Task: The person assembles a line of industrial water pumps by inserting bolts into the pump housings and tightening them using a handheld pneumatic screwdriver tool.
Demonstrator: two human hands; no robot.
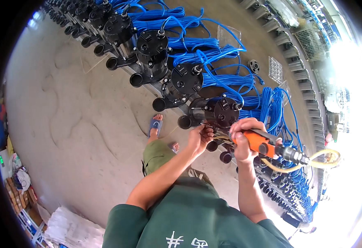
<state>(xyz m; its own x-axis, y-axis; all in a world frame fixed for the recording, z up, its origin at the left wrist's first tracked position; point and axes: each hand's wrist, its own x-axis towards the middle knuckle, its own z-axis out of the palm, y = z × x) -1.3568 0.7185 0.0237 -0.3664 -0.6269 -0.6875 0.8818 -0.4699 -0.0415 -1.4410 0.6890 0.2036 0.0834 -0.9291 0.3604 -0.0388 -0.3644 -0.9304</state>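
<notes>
My right hand [245, 140] is wrapped round an orange tool [257, 142], fingers and thumb closed on its body, holding it just beside the nearest black pump [226, 112]. The tool's metal end points away to the right, where a yellow hose [286, 170] meets it and bends round in a loop; its other end is covered by my fingers, so I cannot tell whether it touches anything. My left hand [201, 138] is lower and to the left, fingertips drawn close together beside the pump's base, just to the right of its open black outlet [184, 122]. Something thin shows at those fingertips, but it is too small to make out, and I cannot tell whether I am pinching it or only touching it. The pump has a round black lid facing me, with a blue cable [236, 96] at its upper right. It stands in a long row: a second pump [185, 78] is just up and to the left, a third [152, 45] beyond that, and more run on down to the right past my right forearm. Blue coils [226, 80] lie along the far side of the row. Past them are a grey disc [253, 66] and a clear tray [275, 69], with a line of metal cylinders [309, 96] further off. One of my feet, in a blue sandal [155, 124], is on the grey floor [86, 136] at the near side of the pumps.
</notes>
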